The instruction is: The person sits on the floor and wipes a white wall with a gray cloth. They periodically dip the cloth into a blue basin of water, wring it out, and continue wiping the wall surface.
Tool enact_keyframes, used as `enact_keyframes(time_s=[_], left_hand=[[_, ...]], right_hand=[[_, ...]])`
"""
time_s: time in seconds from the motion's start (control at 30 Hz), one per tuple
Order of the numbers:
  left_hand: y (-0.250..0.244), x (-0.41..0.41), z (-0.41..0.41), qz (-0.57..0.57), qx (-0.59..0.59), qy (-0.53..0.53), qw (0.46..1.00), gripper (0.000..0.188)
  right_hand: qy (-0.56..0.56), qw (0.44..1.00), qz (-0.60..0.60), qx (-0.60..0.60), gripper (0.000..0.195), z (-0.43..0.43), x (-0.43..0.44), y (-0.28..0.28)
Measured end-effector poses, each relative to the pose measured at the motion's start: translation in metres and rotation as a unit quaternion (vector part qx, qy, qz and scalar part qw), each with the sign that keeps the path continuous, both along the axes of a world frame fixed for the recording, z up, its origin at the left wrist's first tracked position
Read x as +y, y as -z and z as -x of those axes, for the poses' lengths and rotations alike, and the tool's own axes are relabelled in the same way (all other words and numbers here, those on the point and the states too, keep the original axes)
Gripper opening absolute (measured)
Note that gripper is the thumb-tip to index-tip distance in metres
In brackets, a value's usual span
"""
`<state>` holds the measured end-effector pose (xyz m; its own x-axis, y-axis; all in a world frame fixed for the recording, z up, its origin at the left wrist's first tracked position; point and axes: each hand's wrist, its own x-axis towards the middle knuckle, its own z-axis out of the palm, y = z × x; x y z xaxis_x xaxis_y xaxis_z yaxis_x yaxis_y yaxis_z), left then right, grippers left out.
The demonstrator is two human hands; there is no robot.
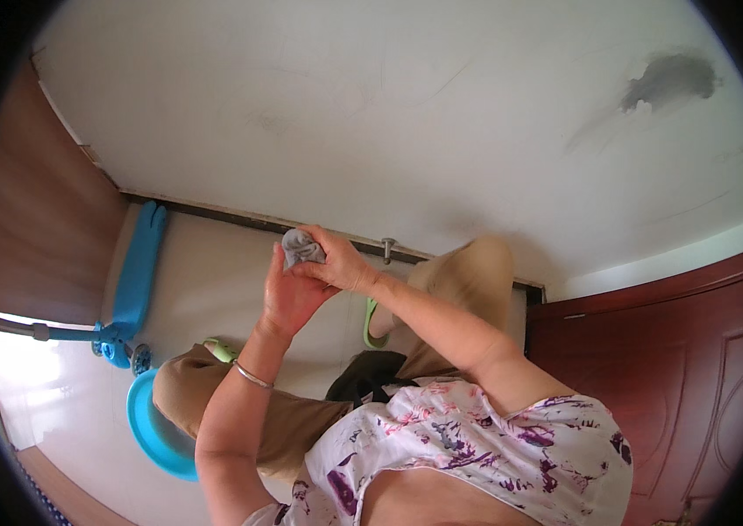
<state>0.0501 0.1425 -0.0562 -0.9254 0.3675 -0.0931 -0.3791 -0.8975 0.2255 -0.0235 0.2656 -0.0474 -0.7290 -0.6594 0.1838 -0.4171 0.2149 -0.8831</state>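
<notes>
A crumpled grey cloth (pixel 302 248) is bunched between my two hands, above the floor near the wall. My right hand (pixel 340 262) grips it from the right side, fingers curled round it. Below and to the left, my left hand (pixel 289 292) is raised with its thumb side against the cloth; its palm meets the fingers of my right hand. Part of the left hand's fingers is hidden, so how firmly it holds the cloth does not show. A metal bangle (pixel 253 376) circles my left forearm.
A blue kick scooter (pixel 135 276) stands at the left by a brown wooden panel (pixel 49 217). Beside my left knee lies a blue basin (pixel 154 434). A metal doorstop (pixel 387 250) is near the wall's foot. At the right is a red-brown door (pixel 614 368).
</notes>
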Motion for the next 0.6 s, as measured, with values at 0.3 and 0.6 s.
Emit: enact_keyframes(time_s=[0.3, 0.6], left_hand=[[-0.005, -0.003, 0.008, 0.166, 0.084, 0.043, 0.982, 0.075], [-0.021, -0.019, 0.002, 0.26, 0.048, -0.089, 0.96, 0.056]], right_hand=[[0.18, 0.97, 0.159, -0.027, 0.028, 0.038, 0.044, -0.082], [0.26, 0.94, 0.156, 0.154, 0.021, 0.076, 0.095, -0.191]])
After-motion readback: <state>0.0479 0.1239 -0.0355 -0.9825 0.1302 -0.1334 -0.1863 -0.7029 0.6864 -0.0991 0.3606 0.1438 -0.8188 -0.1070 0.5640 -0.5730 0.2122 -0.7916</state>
